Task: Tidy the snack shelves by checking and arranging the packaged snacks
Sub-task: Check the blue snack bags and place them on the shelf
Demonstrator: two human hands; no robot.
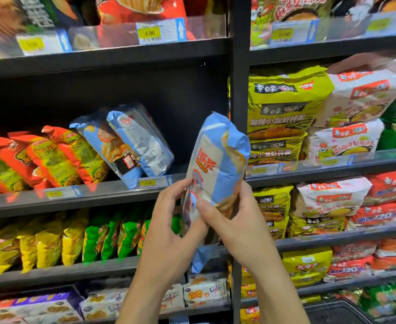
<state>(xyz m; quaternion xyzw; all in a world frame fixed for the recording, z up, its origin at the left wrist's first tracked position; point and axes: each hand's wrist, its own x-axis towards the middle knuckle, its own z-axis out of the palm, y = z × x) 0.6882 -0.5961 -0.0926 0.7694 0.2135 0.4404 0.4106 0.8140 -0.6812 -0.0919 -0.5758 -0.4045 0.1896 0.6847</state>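
bag: blue bag (218,160) held upright in front of the shelf's (103,197) right end, by the post (239,90); not shelved yet.
left hand: left hand (169,220) pinches the bag's lower left edge, fingers curled.
right hand: right hand (234,220) wraps the lower half, thumb across the front.
why: the low two-hand hold keeps the print exposed, likely for checking.
slot: twin bags (131,146) lean left on orange packs (59,157) mid-shelf; the gap to their right is the probable target.

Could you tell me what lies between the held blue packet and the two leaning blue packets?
Nothing: between the held packet and the leaning packets is only bare dark shelf, per the head view.
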